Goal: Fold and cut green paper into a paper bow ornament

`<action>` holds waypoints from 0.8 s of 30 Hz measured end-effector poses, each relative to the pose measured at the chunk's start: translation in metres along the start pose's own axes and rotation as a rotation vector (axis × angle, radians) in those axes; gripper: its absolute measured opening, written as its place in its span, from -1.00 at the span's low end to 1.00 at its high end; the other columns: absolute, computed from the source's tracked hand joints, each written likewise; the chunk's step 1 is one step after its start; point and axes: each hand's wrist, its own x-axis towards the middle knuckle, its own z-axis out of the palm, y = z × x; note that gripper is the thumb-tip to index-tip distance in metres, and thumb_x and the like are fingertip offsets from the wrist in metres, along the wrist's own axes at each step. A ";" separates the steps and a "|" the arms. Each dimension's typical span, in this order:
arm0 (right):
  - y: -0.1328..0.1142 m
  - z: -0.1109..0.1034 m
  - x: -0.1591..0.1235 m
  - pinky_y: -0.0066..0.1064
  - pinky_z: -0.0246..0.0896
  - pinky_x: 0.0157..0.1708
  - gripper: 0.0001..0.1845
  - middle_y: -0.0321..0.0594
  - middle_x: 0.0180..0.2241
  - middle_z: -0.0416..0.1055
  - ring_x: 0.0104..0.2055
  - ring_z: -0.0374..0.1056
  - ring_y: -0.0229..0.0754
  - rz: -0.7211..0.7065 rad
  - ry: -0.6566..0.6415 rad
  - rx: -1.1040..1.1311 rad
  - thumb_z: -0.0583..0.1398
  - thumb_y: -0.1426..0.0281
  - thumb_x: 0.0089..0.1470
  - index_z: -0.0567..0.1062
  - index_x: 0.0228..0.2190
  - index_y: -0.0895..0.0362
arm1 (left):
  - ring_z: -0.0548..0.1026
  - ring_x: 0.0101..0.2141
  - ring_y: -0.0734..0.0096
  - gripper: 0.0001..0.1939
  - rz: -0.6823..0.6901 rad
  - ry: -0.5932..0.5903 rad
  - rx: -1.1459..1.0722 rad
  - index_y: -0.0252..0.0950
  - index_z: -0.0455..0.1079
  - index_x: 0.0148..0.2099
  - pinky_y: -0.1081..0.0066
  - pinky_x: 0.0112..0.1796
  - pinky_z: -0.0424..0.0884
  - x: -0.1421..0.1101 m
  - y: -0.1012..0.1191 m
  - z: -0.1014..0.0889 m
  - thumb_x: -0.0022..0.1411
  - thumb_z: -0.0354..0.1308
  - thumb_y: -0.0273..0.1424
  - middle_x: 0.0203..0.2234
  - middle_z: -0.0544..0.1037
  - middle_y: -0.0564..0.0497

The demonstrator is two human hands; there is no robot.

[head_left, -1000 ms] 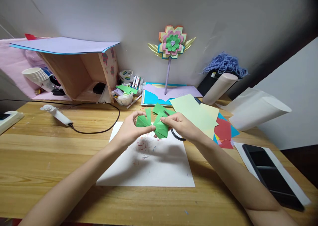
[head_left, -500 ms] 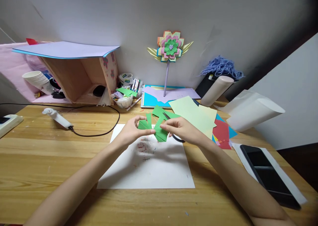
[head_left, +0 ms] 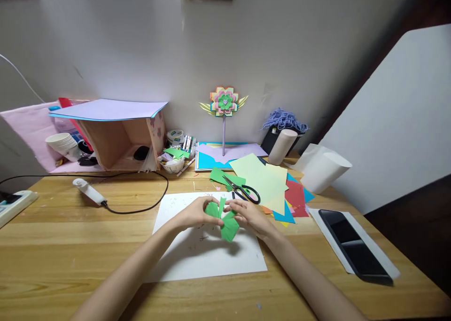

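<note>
A creased green paper flower (head_left: 229, 228) with fan-like petals is held up over a white sheet of paper (head_left: 207, 261). My left hand (head_left: 198, 214) pinches it from the left, thumb in front near the middle and fingers behind. On the other side, my right hand (head_left: 251, 217) has its curled fingers at the upper right petal; the exact fingertip contact is partly hidden. Just beyond the hands lie black-handled scissors (head_left: 248, 192), their blades resting over green paper strips (head_left: 220, 175).
Behind stands a layered paper flower on a purple stem (head_left: 223, 135). Pale yellow sheets (head_left: 259, 175) and red paper (head_left: 298, 198) lie to the right, near a phone (head_left: 354, 246). At left are a white glue gun (head_left: 89, 192) with a black cord and a cardboard box (head_left: 121, 140).
The view has tilted up and drawn back. The green flower has turned a little, and my right fingers have shifted from its front toward its upper right edge. The scissors now show fully.
</note>
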 end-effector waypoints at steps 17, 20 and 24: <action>0.013 0.021 0.000 -0.43 0.22 -0.42 -0.65 -0.25 -0.51 0.40 -0.44 0.31 -0.25 -0.173 0.038 -0.083 0.28 0.14 -0.14 0.39 -0.48 0.17 | 0.26 -0.61 0.57 -0.55 -0.152 0.279 -0.409 -0.37 0.29 -0.42 0.51 -0.53 0.11 -0.019 -0.027 0.009 -0.29 0.38 -0.21 -0.67 0.33 0.15; 0.016 0.015 0.001 -0.43 0.24 -0.41 -0.65 -0.24 -0.52 0.42 -0.46 0.32 -0.26 -0.193 0.114 -0.028 0.26 0.13 -0.12 0.39 -0.47 0.17 | 0.33 -0.57 0.53 -0.55 -0.142 0.295 -0.488 -0.39 0.34 -0.39 0.50 -0.51 0.17 -0.017 -0.036 0.003 -0.26 0.37 -0.19 -0.59 0.41 0.07; 0.022 0.001 0.005 -0.46 0.25 -0.43 -0.66 -0.26 -0.53 0.41 -0.50 0.30 -0.30 -0.182 0.195 -0.012 0.27 0.14 -0.12 0.41 -0.47 0.17 | 0.38 -0.53 0.47 -0.57 -0.107 0.313 -0.471 -0.42 0.42 -0.37 0.47 -0.46 0.24 -0.020 -0.044 -0.013 -0.16 0.31 -0.13 -0.54 0.48 -0.01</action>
